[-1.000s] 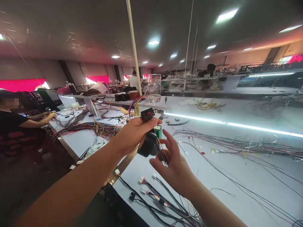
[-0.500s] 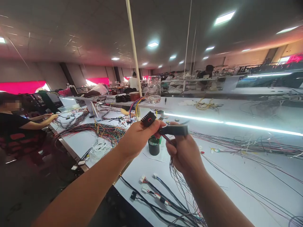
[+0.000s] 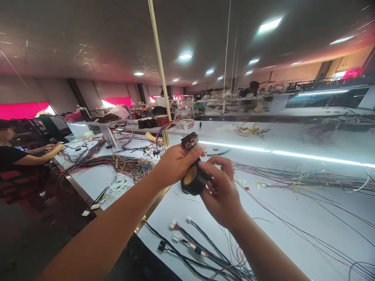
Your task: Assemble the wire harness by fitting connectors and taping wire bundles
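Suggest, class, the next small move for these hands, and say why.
Probably the right hand should pass the black tape roll around just below the black connector, because the left hand grips that connector while the right holds the roll close beneath it.

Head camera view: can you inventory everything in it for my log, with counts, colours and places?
Held connector: 1, black with red, centre
Tape roll: 1, black with tan core, just below it
Worktable: 1, white, below the hands
Sleeved cables: several, black with white or black ends, near foreground
Wire bundle: 1, multicoloured, left
Loose wires: too many to count, mixed, right
Plastic wrapping: 1 heap, clear, beside wire bundle
Shelf: 1, white, behind
Glass mug: 1, clear, on shelf
Pole: 1, cream, behind centre
Ceiling lights: several, white, overhead
Co-worker: 1, black top, left edge
Other people: at least 2, far back, indistinct
Left hand: 1, bare, gripping held connector
Right hand: 1, bare, fingers on tape roll
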`<action>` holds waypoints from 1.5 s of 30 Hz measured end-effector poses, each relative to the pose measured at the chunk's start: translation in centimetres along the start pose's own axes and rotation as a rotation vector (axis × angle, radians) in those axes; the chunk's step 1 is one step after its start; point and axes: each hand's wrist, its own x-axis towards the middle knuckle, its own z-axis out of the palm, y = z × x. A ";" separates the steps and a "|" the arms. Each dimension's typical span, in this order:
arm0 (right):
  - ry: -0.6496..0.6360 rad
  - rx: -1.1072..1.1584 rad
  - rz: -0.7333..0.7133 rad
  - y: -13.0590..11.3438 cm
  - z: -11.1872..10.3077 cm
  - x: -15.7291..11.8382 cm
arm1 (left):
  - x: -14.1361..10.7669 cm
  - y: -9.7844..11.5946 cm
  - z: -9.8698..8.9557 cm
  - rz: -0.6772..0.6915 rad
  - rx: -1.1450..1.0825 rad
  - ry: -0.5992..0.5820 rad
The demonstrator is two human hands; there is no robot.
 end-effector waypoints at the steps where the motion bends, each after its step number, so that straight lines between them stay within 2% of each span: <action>1: 0.007 -0.097 -0.078 0.0 0.0 -0.1 | 0.0 -0.2 0.2 -0.005 -0.042 -0.005; 2: 0.041 -0.128 -0.089 0.0 0.0 -0.1 | 0.0 -0.4 0.4 -0.009 -0.093 -0.006; 3: 0.105 -0.062 -0.005 0.0 0.0 -0.1 | 0.0 -0.7 0.5 -0.013 -0.152 0.001; 5: 0.243 0.205 0.309 -0.1 -0.2 0.1 | -0.1 -1.1 0.8 -0.011 -0.273 0.028; 7: 0.287 0.428 0.608 0.0 -0.6 0.5 | -0.2 -1.4 0.8 0.010 -0.338 0.047; 8: 0.231 0.507 0.742 0.1 -0.8 0.7 | -0.3 -1.4 0.8 0.028 -0.329 0.051; 10: 0.032 0.646 0.970 0.6 -1.3 1.0 | -0.2 -1.3 0.6 0.080 -0.225 0.019; 12: -0.203 0.811 1.177 1.3 -1.5 1.1 | -0.1 -1.1 0.4 0.135 -0.126 -0.067; 13: -0.301 0.868 1.232 1.6 -1.6 1.0 | 0.1 -1.0 0.3 0.147 -0.105 -0.127; 15: -0.402 0.901 1.220 1.9 -1.6 0.6 | 0.3 -0.9 0.3 0.135 -0.091 -0.206; 17: -0.362 0.884 1.111 1.9 -1.6 0.1 | 0.5 -0.9 0.5 0.093 -0.051 -0.174; 19: -0.198 0.801 0.886 1.7 -1.6 -0.5 | 0.6 -0.9 0.8 0.051 0.002 -0.079; 21: -0.083 0.595 0.588 1.5 -1.6 -1.2 | 0.5 -1.0 1.1 0.005 -0.002 -0.010; 23: -0.084 0.301 0.305 1.3 -1.7 -1.7 | 0.5 -1.2 1.4 -0.027 -0.035 0.019; 25: -0.055 0.081 0.163 1.3 -1.6 -2.0 | 0.5 -1.4 1.7 -0.046 -0.086 0.017; 26: 0.005 0.060 0.192 1.2 -1.5 -2.1 | 0.5 -1.6 1.8 -0.054 -0.127 0.003; 28: 0.139 0.165 0.386 1.1 -1.3 -2.1 | 0.6 -2.0 2.0 -0.067 -0.242 -0.017; 30: 0.205 0.335 0.595 1.0 -0.9 -1.9 | 0.7 -2.5 2.3 -0.088 -0.389 0.019; 31: 0.219 0.405 0.652 1.0 -0.7 -1.7 | 0.6 -2.9 2.6 -0.109 -0.467 0.054; 33: 0.258 0.491 0.666 1.1 -0.1 -1.5 | 0.1 -3.8 3.5 -0.184 -0.620 0.105; 35: 0.305 0.544 0.656 1.3 0.4 -1.4 | -0.5 -4.8 4.6 -0.272 -0.743 0.108; 38: 0.314 0.543 0.638 1.8 1.0 -1.4 | -1.4 -5.8 6.1 -0.318 -0.842 0.140; 41: 0.288 0.587 0.667 1.9 0.8 -1.3 | -1.7 -6.0 6.4 -0.219 -0.829 0.196; 43: 0.271 0.623 0.746 2.0 0.3 -1.1 | -1.7 -5.7 5.9 -0.136 -0.770 0.161; 45: 0.176 0.676 0.881 2.3 -0.5 -0.9 | -1.7 -5.2 5.1 -0.077 -0.717 0.060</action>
